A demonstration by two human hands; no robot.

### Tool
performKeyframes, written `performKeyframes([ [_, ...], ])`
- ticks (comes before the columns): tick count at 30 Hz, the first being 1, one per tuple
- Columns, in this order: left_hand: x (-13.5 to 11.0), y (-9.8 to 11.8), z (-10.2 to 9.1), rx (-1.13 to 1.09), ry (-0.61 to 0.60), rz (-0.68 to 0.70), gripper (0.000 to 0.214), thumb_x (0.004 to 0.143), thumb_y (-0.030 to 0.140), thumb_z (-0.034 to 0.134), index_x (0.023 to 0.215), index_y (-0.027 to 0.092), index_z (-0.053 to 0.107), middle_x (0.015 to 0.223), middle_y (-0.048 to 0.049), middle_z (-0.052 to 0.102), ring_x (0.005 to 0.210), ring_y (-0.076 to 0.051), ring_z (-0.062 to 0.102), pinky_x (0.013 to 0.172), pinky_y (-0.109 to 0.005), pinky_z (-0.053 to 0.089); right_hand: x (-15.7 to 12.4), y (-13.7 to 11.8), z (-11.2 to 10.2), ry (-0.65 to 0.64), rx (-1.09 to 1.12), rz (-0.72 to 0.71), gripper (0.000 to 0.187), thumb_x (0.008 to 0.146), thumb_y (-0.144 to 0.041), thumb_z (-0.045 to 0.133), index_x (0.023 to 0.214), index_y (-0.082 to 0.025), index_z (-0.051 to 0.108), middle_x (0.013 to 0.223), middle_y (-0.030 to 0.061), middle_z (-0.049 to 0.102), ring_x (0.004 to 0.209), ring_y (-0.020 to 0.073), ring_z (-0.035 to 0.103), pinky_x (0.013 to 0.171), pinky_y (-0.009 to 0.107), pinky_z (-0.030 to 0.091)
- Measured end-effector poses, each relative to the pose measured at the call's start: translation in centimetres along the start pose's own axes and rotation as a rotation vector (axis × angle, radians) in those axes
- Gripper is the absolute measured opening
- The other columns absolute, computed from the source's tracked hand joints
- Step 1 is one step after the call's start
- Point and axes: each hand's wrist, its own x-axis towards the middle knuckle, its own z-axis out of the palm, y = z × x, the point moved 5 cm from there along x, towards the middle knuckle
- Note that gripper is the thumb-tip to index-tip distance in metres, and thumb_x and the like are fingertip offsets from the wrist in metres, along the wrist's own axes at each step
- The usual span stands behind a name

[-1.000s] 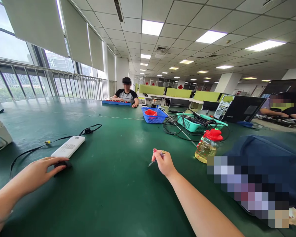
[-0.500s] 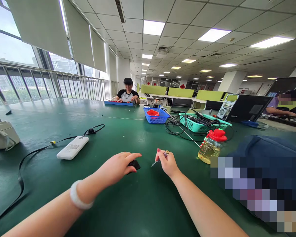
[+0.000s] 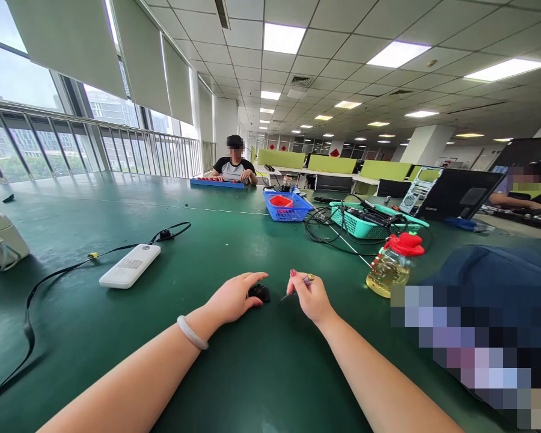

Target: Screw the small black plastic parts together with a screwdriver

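Near the middle of the green table (image 3: 252,373), my left hand (image 3: 229,299) grips a small flat black object (image 3: 260,293) between thumb and fingers. Part of that object is hidden by the hand, and its kind is unclear. My right hand (image 3: 315,299), a little to the right, is closed around a small screwdriver (image 3: 289,295) with a thin shaft. The shaft slants down to the left, its tip apart from the black object. A ring-shaped pale bracelet (image 3: 192,333) is on my left wrist.
A white power bank (image 3: 130,266) and a black cable (image 3: 33,307) lie left. Ahead are a blue basket (image 3: 288,213) and a green basket (image 3: 356,224) of cables. A red-lidded jar (image 3: 390,270) and dark blue fabric (image 3: 491,270) lie right. A person (image 3: 234,165) sits opposite.
My left hand has moved right with the black object, bringing it nearer the screwdriver tip. My right hand keeps its grip and has shifted slightly right in the view, which has also moved a little.
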Motion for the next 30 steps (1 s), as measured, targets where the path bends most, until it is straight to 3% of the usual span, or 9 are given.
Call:
performKeyframes([
  [4, -0.2, -1.7, -0.4, -0.029, 0.038, -0.077, 0.057, 0.079, 0.035, 0.068, 0.133, 0.027, 0.051, 0.129, -0.0064, 0.061, 0.118, -0.026, 0.055, 0.102, -0.04, 0.044, -0.3, -1.1, -0.1, 0.017, 0.006, -0.042, 0.056, 0.092, -0.053, 0.039, 0.05, -0.021, 0.056, 0.051, 0.0013, 0.05, 0.05, 0.0147, 0.045, 0.052, 0.029, 0.035],
  [8, 0.1, -1.7, -0.1, -0.012, 0.043, -0.071, 0.047, 0.078, 0.038, 0.068, 0.123, 0.024, 0.06, 0.116, -0.0066, 0.067, 0.113, -0.026, 0.057, 0.099, -0.039, 0.045, -0.7, -2.8, -0.1, 0.029, -0.011, -0.118, 0.052, 0.094, -0.048, 0.038, 0.055, -0.021, 0.058, 0.053, 0.0013, 0.05, 0.051, 0.0146, 0.046, 0.052, 0.029, 0.036],
  [15, 0.2, -0.8, 0.1, 0.018, 0.037, -0.012, 0.036, 0.081, 0.038, 0.065, 0.115, 0.025, 0.065, 0.107, -0.0045, 0.07, 0.107, -0.024, 0.057, 0.096, -0.036, 0.045, -1.3, -4.4, 1.6, -0.152, -0.133, -0.297, 0.033, 0.091, -0.037, 0.048, 0.066, -0.022, 0.063, 0.059, 0.0014, 0.059, 0.052, 0.0136, 0.049, 0.054, 0.027, 0.038],
  [20, 0.2, -0.8, 0.2, 0.023, 0.031, -0.007, 0.035, 0.082, 0.036, 0.063, 0.115, 0.025, 0.065, 0.106, -0.0044, 0.07, 0.106, -0.023, 0.057, 0.096, -0.036, 0.045, -1.8, -4.9, 2.1, -0.203, -0.212, -0.41, 0.027, 0.089, -0.036, 0.052, 0.068, -0.023, 0.063, 0.056, 0.0001, 0.058, 0.05, 0.0129, 0.048, 0.054, 0.027, 0.036],
  [30, 0.1, -0.7, 0.1, 0.025, 0.061, 0.011, 0.034, 0.079, 0.033, 0.065, 0.113, 0.025, 0.066, 0.102, -0.0035, 0.071, 0.103, -0.023, 0.058, 0.095, -0.036, 0.045, -2.5, -5.5, 3.1, -0.3, -0.431, -0.575, 0.045, 0.095, -0.041, 0.044, 0.056, -0.022, 0.057, 0.05, -0.0008, 0.044, 0.047, 0.0115, 0.037, 0.052, 0.028, 0.025],
])
